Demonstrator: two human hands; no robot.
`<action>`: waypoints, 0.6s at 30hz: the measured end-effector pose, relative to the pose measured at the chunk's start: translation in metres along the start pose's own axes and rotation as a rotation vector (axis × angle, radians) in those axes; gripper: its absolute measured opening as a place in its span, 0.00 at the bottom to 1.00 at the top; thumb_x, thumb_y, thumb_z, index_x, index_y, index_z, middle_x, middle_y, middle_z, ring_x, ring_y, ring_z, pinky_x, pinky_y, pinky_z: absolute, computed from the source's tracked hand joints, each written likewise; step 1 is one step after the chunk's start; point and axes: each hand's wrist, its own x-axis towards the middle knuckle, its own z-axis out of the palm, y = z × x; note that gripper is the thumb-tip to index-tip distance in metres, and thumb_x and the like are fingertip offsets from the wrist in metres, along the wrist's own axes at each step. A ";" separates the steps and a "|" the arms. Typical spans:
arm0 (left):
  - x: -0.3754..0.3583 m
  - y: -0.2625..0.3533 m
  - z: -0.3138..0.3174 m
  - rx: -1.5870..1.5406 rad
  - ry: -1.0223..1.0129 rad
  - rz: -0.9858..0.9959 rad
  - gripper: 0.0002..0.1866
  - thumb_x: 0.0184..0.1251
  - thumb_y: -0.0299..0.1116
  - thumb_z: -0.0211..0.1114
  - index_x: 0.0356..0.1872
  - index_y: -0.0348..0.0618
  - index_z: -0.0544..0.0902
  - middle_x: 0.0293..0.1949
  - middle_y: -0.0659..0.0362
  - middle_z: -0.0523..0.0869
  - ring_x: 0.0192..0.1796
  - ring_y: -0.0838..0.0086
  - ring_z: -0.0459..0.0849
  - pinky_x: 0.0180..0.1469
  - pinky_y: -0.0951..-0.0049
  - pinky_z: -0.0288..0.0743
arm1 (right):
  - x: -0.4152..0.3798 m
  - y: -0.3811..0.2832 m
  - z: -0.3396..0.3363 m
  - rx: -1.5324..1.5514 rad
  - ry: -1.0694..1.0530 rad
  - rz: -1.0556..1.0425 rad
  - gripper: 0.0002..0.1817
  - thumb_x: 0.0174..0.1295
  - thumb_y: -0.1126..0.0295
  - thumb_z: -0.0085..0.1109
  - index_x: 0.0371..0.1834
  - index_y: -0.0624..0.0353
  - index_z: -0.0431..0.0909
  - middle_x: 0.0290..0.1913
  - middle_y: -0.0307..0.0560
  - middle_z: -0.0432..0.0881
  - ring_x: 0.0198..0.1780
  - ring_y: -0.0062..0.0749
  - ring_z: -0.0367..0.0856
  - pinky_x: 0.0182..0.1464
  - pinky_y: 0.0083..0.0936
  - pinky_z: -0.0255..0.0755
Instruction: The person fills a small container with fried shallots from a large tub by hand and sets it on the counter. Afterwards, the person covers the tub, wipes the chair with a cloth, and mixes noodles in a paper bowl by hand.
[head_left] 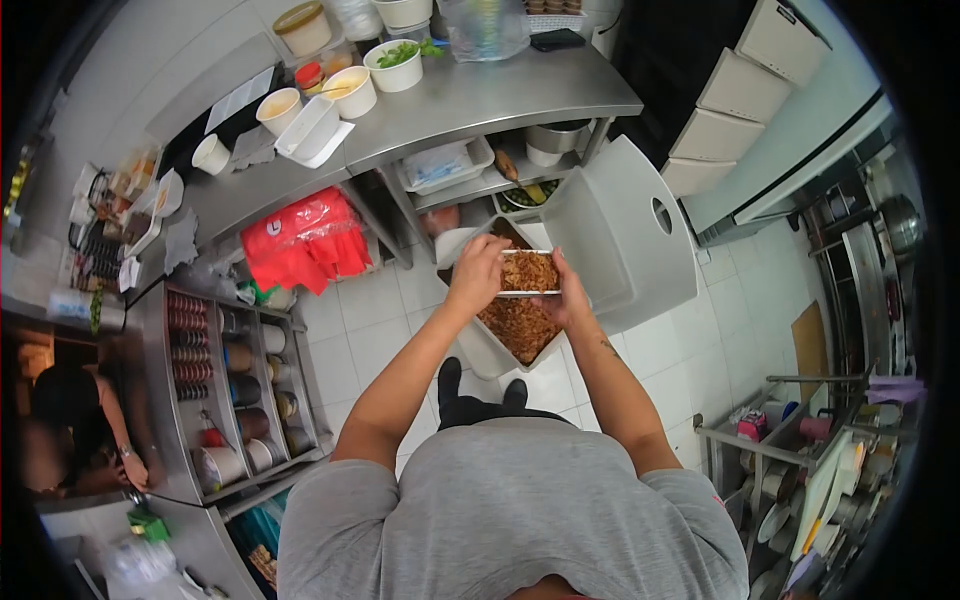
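Observation:
My left hand (478,276) and my right hand (569,292) grip a small white-rimmed rectangular container (530,293) from its two sides. Brown, crispy-looking flakes (529,270) fill it. Right below is a large bin, its inside heaped with the same kind of brown flakes (521,333). A big pale grey lid (630,235) with an oval handle hole stands tilted open to the right of the bin. The contents' exact kind cannot be made out. My fingers partly hide the container's ends.
Ahead runs a steel counter (480,100) with tubs and a white bowl of green herbs (394,66). Red plastic bags (306,240) hang below it. Shelves of cups (240,380) stand at left, a dish rack (800,450) at right. Another person's arm (118,425) shows at far left.

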 end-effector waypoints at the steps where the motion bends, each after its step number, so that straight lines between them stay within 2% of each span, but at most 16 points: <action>1: -0.001 0.000 -0.002 -0.030 -0.005 -0.025 0.12 0.61 0.22 0.53 0.45 0.37 0.79 0.42 0.51 0.77 0.48 0.54 0.76 0.51 0.63 0.70 | 0.000 -0.002 -0.002 -0.023 -0.016 -0.007 0.27 0.60 0.37 0.50 0.47 0.46 0.75 0.41 0.36 0.80 0.41 0.23 0.77 0.30 0.22 0.69; 4: -0.006 0.005 -0.001 -0.028 -0.036 -0.090 0.12 0.62 0.25 0.55 0.45 0.39 0.80 0.44 0.53 0.77 0.49 0.56 0.75 0.52 0.62 0.68 | -0.002 -0.006 -0.005 -0.081 -0.066 -0.015 0.27 0.60 0.37 0.50 0.47 0.46 0.75 0.41 0.36 0.80 0.40 0.24 0.77 0.30 0.22 0.70; 7: -0.009 0.022 0.000 0.179 -0.006 -0.016 0.11 0.62 0.30 0.56 0.44 0.41 0.81 0.45 0.55 0.77 0.51 0.59 0.73 0.53 0.61 0.65 | -0.003 -0.006 -0.005 -0.106 -0.108 -0.004 0.26 0.60 0.37 0.50 0.47 0.46 0.75 0.41 0.35 0.80 0.39 0.24 0.77 0.30 0.23 0.70; 13: -0.020 0.035 -0.001 0.355 -0.134 -0.001 0.14 0.63 0.36 0.57 0.46 0.43 0.81 0.46 0.56 0.76 0.53 0.61 0.70 0.54 0.60 0.61 | -0.004 -0.009 -0.004 -0.163 -0.126 0.024 0.25 0.59 0.37 0.51 0.47 0.44 0.75 0.40 0.35 0.80 0.39 0.25 0.77 0.31 0.23 0.70; 18: -0.019 0.033 -0.014 0.260 -0.018 -0.043 0.12 0.62 0.36 0.59 0.44 0.43 0.81 0.44 0.54 0.76 0.50 0.61 0.72 0.51 0.61 0.63 | 0.004 -0.007 -0.003 -0.159 -0.187 0.073 0.25 0.59 0.37 0.52 0.47 0.44 0.74 0.40 0.35 0.80 0.37 0.25 0.78 0.28 0.24 0.71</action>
